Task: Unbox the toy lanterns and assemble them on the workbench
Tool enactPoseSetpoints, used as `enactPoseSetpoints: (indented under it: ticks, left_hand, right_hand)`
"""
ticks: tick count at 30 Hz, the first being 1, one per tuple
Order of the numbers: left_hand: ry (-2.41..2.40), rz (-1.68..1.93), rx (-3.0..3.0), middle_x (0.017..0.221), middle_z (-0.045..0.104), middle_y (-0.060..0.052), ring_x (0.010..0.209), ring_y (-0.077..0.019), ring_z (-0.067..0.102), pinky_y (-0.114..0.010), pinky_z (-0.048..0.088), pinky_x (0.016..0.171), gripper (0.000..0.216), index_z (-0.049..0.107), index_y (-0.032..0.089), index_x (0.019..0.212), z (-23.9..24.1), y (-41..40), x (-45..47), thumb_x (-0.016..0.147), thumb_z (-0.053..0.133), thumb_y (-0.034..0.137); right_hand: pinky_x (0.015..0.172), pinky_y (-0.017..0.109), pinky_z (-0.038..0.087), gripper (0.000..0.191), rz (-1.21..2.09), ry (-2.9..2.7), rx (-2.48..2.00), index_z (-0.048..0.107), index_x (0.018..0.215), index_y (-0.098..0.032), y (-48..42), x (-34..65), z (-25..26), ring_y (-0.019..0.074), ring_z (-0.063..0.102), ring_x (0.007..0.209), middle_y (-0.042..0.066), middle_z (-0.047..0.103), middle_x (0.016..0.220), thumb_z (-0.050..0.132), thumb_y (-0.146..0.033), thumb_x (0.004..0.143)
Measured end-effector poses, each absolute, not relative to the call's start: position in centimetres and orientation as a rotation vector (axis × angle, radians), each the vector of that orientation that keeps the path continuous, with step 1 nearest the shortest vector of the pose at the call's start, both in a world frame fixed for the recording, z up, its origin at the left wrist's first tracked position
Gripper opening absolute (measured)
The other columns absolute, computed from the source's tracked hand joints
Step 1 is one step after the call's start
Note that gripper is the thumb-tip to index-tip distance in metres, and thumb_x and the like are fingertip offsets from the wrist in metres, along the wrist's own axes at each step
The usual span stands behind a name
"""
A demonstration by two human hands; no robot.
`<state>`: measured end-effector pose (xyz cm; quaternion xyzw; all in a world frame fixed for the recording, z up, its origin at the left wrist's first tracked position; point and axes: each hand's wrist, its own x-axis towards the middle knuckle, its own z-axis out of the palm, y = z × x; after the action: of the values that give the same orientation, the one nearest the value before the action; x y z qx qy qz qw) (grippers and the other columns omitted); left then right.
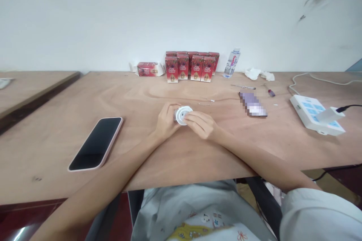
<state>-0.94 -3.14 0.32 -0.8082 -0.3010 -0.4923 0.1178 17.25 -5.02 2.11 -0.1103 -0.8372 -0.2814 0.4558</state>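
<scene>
A small round white piece (183,111) with a ringed face and a dark spot at its centre is held above the near middle of the wooden table. My left hand (166,121) is closed around its left side. From the right, my right hand (201,123) presses its fingertips on the disc's face, so part of the lower edge is covered. What kind of object it is, I cannot make out. A thin wire-like bit (207,102) lies on the table just beyond my right hand.
Red boxes (183,67) stand along the wall, with an opened red box (149,69) on its side. To their right are a water bottle (232,63), crumpled tissues (252,73) and a screwdriver (270,92). Phones (97,143) lie left and right; a white power strip (313,113) sits far right.
</scene>
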Motion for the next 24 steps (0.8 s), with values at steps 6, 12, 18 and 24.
enactPoseSetpoints:
  ticks: [6,12,18,24]
  left_hand:
    - [-0.885,-1.433,-2.364,0.097,0.06,-0.009,0.087,-0.0199,0.061,-0.033,0.053,0.07,0.033,0.047,0.019,0.103,0.43,-3.32,-0.88,0.083,0.058,0.042]
    - [-0.919,-1.435,-2.34,0.099,0.06,-0.008,0.088,-0.0202,0.061,-0.034,0.054,0.072,0.035,0.048,0.019,0.105,0.47,-3.4,-0.85,0.082,0.061,0.042]
    - [-0.897,-1.453,-2.34,0.099,0.06,-0.009,0.089,-0.0199,0.06,-0.033,0.053,0.073,0.033,0.049,0.018,0.105,0.47,-3.36,-0.86,0.081,0.063,0.037]
    - [-0.971,-1.427,-2.344,0.1,0.06,-0.009,0.091,-0.0209,0.061,-0.034,0.052,0.074,0.034,0.049,0.018,0.104,0.16,-3.17,-0.91,0.08,0.063,0.037]
  right_hand:
    - [0.078,0.033,0.059,0.017,-0.774,-2.085,-0.17,0.066,0.091,-0.01,-4.72,17.55,1.84,0.02,0.066,0.093,0.012,0.071,0.092,0.056,-0.002,0.081]
    - [0.077,0.033,0.06,0.019,-0.744,-2.106,-0.283,0.066,0.093,-0.016,-4.57,17.66,1.44,0.0179,0.066,0.091,0.008,0.072,0.095,0.052,-0.005,0.084]
    - [0.079,0.033,0.06,0.019,-0.787,-2.081,-0.257,0.067,0.09,-0.015,-4.73,17.68,1.83,0.0175,0.066,0.091,0.008,0.072,0.094,0.051,-0.005,0.085]
    - [0.078,0.033,0.059,0.019,-0.832,-2.1,-0.224,0.065,0.09,-0.014,-4.39,17.77,1.92,0.018,0.067,0.089,0.008,0.072,0.093,0.051,-0.003,0.084]
